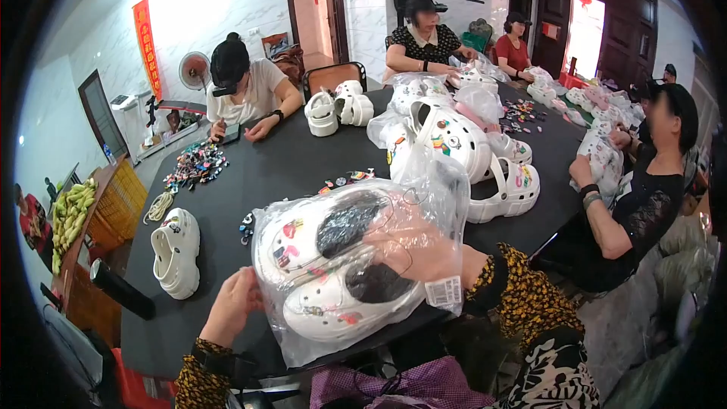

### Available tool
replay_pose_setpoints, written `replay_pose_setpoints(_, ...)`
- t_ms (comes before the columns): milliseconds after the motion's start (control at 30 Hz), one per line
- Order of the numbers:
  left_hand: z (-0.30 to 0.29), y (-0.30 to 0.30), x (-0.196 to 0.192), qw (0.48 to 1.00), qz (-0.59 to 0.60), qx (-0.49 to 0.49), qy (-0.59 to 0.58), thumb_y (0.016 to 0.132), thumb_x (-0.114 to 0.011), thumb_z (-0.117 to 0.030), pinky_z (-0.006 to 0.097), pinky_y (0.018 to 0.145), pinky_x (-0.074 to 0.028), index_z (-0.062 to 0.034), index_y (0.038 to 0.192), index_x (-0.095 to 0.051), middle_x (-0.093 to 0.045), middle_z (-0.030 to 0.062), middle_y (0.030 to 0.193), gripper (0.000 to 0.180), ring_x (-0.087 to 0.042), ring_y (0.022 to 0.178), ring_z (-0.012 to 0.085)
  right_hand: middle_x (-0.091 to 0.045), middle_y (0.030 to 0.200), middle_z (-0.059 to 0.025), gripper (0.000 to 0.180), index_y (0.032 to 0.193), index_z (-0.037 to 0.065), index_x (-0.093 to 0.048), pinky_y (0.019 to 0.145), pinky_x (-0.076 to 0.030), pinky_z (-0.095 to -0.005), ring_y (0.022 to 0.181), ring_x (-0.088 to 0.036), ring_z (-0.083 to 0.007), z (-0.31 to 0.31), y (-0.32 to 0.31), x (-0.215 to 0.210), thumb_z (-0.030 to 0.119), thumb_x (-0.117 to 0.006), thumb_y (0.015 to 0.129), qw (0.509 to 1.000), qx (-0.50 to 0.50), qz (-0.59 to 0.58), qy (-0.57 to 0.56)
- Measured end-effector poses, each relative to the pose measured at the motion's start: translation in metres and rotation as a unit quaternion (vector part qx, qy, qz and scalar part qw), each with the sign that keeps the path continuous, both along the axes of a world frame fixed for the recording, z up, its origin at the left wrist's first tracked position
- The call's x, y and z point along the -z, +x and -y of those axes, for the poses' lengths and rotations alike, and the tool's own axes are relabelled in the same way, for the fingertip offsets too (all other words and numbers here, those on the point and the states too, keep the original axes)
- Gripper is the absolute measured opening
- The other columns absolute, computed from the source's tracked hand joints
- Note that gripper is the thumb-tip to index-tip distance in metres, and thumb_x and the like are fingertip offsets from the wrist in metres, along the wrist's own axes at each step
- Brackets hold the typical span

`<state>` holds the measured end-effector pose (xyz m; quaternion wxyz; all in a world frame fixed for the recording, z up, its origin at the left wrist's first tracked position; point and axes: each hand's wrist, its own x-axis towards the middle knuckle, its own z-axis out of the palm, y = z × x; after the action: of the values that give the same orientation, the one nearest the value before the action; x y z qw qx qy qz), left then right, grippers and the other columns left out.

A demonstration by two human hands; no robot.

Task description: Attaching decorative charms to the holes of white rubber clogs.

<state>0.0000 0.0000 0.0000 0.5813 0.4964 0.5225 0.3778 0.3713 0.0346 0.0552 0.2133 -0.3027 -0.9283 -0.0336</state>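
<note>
A pair of white clogs (322,309) with colourful charms and dark insides lies in a transparent plastic bag (443,204) at the table's near edge. My right hand (413,246) reaches into the bag's mouth and grips the clogs at their heel end; the film blurs its fingertips. At the bag's left edge my left hand (235,304) pinches the film, its fingers closed. A white label hangs on the bag beside my right wrist. Left of the bag, a single white clog (176,254) stands on the black table (250,174).
Piled white clogs (454,144), some bagged, stand beyond my right hand. Loose charms (195,167) lie heaped at the left, near a black cylinder (121,288). Another white pair (337,108) sits at the far edge. Several people work around the table, one close on the right (644,174).
</note>
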Motion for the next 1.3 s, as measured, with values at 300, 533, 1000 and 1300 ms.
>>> replay_pose_setpoints(300,-0.013,0.027,-0.016,0.975,0.189,-0.107,0.047,0.1,-0.048,-0.023,0.03,0.08,-0.052,0.0012,0.108,-0.06,-0.067,0.0065,0.101,0.029,-0.064,0.088,0.0148,-0.061,0.099,-0.0062,0.025,0.097,0.006,-0.067,0.107,-0.028,-0.0535,0.103,-0.055,-0.0272,0.019,0.003,-0.012,0.015,-0.066,0.074,0.99,-0.046,-0.103,0.091)
replay_pose_setpoints(533,-0.022,-0.005,-0.01,0.954,0.211,-0.191,0.092,0.096,-0.052,-0.014,0.027,0.072,-0.05,-0.003,0.096,-0.062,-0.064,0.0019,0.088,0.015,-0.061,0.079,0.0115,-0.059,0.091,-0.006,0.027,0.096,0.009,-0.065,0.102,-0.032,-0.05,0.096,-0.057,-0.0255,0.022,-0.004,-0.011,0.015,-0.067,0.07,0.985,-0.034,-0.057,0.162)
replay_pose_setpoints(1000,-0.035,-0.124,0.004,0.914,0.141,-0.335,0.179,0.098,-0.05,-0.018,0.031,0.082,-0.049,0.0022,0.115,-0.058,-0.063,0.0078,0.106,0.028,-0.06,0.095,0.017,-0.054,0.09,-0.0062,0.024,0.091,0.008,-0.059,0.096,-0.034,-0.0454,0.096,-0.052,-0.0259,0.005,0.029,-0.004,0.018,-0.07,0.073,0.986,0.09,-0.002,0.139)
replay_pose_setpoints(1300,-0.027,-0.153,-0.008,0.892,0.058,-0.397,0.208,0.099,-0.049,-0.021,0.028,0.071,-0.05,0.0025,0.105,-0.06,-0.065,0.0066,0.094,0.026,-0.062,0.079,0.0141,-0.057,0.092,-0.0078,0.028,0.094,0.005,-0.059,0.093,-0.033,-0.0444,0.094,-0.052,-0.0279,0.012,0.066,-0.002,0.012,-0.072,0.07,0.981,0.135,-0.044,0.131)
